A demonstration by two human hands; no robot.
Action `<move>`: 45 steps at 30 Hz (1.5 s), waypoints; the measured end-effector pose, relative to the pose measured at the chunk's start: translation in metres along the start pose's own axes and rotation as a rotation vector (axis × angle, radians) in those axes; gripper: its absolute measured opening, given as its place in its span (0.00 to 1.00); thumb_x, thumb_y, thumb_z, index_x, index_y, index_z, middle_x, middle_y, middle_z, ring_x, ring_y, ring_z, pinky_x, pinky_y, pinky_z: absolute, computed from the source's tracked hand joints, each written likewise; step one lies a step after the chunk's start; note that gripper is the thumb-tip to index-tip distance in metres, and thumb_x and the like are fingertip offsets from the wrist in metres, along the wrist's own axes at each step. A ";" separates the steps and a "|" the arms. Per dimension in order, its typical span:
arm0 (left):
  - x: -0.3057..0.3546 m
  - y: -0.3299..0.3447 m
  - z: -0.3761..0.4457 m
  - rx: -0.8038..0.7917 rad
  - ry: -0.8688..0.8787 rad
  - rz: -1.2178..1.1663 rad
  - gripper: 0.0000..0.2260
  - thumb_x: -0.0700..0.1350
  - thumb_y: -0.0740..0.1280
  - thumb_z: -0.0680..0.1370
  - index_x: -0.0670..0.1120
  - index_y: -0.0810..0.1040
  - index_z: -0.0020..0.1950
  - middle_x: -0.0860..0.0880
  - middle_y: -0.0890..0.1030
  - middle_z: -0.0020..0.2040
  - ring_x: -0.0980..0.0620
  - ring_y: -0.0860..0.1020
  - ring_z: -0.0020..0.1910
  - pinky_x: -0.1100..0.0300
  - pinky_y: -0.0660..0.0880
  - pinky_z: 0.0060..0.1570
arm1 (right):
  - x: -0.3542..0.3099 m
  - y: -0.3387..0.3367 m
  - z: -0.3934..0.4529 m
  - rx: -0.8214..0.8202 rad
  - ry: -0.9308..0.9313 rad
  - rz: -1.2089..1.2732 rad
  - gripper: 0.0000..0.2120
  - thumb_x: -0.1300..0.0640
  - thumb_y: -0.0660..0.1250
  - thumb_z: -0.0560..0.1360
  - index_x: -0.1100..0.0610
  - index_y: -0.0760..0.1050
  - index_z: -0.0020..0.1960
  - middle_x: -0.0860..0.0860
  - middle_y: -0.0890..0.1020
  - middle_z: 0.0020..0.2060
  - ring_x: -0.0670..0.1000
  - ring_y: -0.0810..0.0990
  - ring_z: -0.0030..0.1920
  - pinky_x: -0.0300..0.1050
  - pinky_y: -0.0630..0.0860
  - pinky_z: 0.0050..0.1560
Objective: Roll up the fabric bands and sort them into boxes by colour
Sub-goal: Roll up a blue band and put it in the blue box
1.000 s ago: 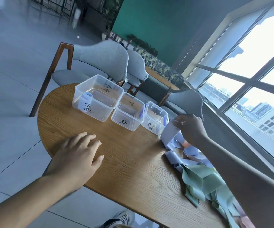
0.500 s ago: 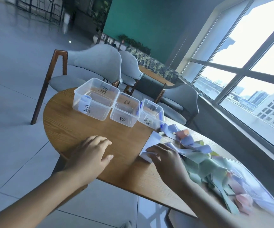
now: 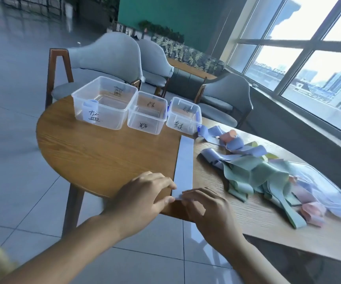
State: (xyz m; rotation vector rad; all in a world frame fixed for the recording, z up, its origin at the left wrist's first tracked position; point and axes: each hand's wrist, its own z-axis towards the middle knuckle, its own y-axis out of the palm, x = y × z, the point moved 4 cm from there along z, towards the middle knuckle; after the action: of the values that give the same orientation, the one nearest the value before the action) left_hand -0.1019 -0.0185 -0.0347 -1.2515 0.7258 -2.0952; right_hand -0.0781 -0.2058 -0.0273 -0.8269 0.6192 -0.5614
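Pinching the near end of the blue band [image 3: 184, 165] with both hands, left [image 3: 143, 198] and right [image 3: 204, 208], we have it flat on the desk [image 3: 104, 152], its long axis running from lower centre of the frame up toward the boxes [image 3: 147, 115]. We judge rolling goes away from us; both hands sit equally near.

Bright daylight thru window [image 3: 300, 64] at right, sky blown out; edges curved w/ wide-angle distortion, slight blur.
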 end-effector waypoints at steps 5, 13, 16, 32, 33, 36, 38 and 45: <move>0.007 0.013 0.005 -0.041 0.009 0.036 0.05 0.51 0.70 0.78 0.56 0.80 0.54 0.61 0.79 0.52 0.61 0.71 0.54 0.61 0.71 0.54 | 0.005 -0.006 -0.006 -0.070 0.053 0.047 0.07 0.54 0.67 0.77 0.46 0.82 0.52 0.39 0.82 0.50 0.42 0.79 0.53 0.40 0.75 0.52; 0.007 0.017 0.013 -0.101 0.047 0.086 0.06 0.49 0.73 0.76 0.56 0.77 0.43 0.62 0.76 0.43 0.60 0.71 0.48 0.64 0.70 0.48 | 0.013 -0.005 -0.009 -0.105 0.118 0.062 0.03 0.53 0.68 0.77 0.48 0.80 0.45 0.41 0.80 0.40 0.43 0.76 0.45 0.42 0.73 0.46; 0.009 0.016 0.017 -0.138 0.060 0.092 0.06 0.49 0.73 0.76 0.56 0.77 0.43 0.61 0.77 0.44 0.58 0.72 0.48 0.62 0.70 0.48 | 0.014 -0.003 -0.008 -0.091 0.108 0.039 0.04 0.56 0.70 0.77 0.50 0.80 0.44 0.41 0.79 0.39 0.43 0.74 0.44 0.41 0.72 0.44; 0.016 0.028 0.023 -0.199 0.127 0.203 0.04 0.52 0.65 0.77 0.53 0.73 0.45 0.59 0.71 0.60 0.56 0.67 0.61 0.57 0.73 0.55 | 0.018 -0.009 -0.014 -0.207 0.010 -0.045 0.04 0.59 0.64 0.82 0.55 0.76 0.48 0.47 0.75 0.49 0.52 0.73 0.51 0.44 0.69 0.53; 0.015 0.030 0.023 -0.212 0.120 0.190 0.05 0.53 0.64 0.77 0.53 0.73 0.45 0.58 0.70 0.61 0.56 0.66 0.63 0.58 0.70 0.59 | 0.019 -0.008 -0.015 -0.215 0.038 -0.031 0.05 0.57 0.63 0.82 0.54 0.76 0.48 0.46 0.74 0.50 0.51 0.72 0.52 0.43 0.69 0.54; 0.013 0.032 0.024 -0.247 0.055 0.130 0.05 0.55 0.62 0.78 0.55 0.72 0.45 0.60 0.68 0.65 0.58 0.60 0.67 0.64 0.60 0.64 | 0.022 -0.005 -0.015 -0.221 0.138 0.036 0.06 0.55 0.63 0.82 0.51 0.75 0.46 0.42 0.72 0.50 0.47 0.69 0.54 0.38 0.67 0.54; 0.011 0.032 0.025 -0.254 0.010 0.096 0.05 0.54 0.63 0.79 0.55 0.72 0.45 0.60 0.67 0.65 0.60 0.57 0.68 0.62 0.59 0.65 | 0.024 -0.003 -0.014 -0.207 0.190 0.064 0.06 0.54 0.64 0.81 0.50 0.75 0.45 0.41 0.72 0.49 0.46 0.68 0.54 0.34 0.66 0.54; 0.014 0.030 0.031 -0.105 0.030 0.098 0.06 0.51 0.70 0.76 0.54 0.74 0.43 0.60 0.74 0.48 0.55 0.67 0.54 0.62 0.66 0.56 | 0.025 -0.004 -0.006 -0.160 0.275 0.134 0.07 0.56 0.68 0.76 0.45 0.74 0.46 0.40 0.74 0.43 0.44 0.71 0.51 0.30 0.66 0.50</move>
State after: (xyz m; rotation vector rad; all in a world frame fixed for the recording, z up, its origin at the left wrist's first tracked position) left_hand -0.0732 -0.0540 -0.0346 -1.2171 0.9024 -2.0228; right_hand -0.0662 -0.2278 -0.0339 -0.8579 0.9745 -0.5117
